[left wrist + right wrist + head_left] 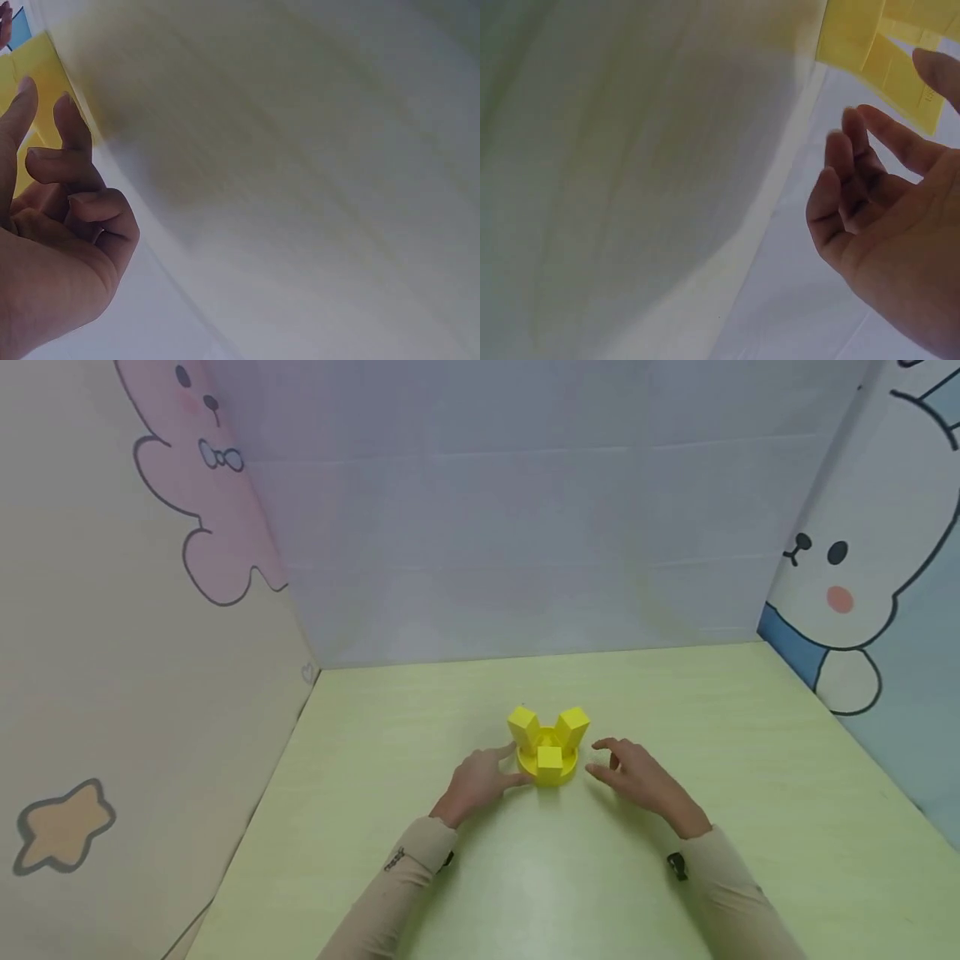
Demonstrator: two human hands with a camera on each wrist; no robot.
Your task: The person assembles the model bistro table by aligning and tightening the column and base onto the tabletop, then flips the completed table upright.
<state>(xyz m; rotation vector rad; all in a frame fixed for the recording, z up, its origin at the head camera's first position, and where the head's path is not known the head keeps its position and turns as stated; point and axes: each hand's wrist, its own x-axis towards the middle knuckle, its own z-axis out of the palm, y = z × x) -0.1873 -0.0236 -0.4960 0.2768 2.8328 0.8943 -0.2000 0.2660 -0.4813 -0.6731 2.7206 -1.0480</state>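
A bright yellow piece (550, 763) stands on the table, with a round base and three square-ended blocks rising from it and leaning outward. My left hand (477, 781) holds its base from the left, thumb at the near side and index finger farther back. In the left wrist view, that hand's other fingers (105, 206) are bent, and part of the yellow piece (46, 71) shows behind. To the right, my right hand (637, 774) is a small gap away, thumb and index finger spread, holding nothing. The right wrist view shows its loosely bent fingers below the yellow piece (851, 34).
The pale yellow-green table (390, 718) reaches a plain whitish back panel (525, 527). Side walls carry cartoon pictures, including a pink figure (217, 527) on the left and a white one (862, 552) on the right.
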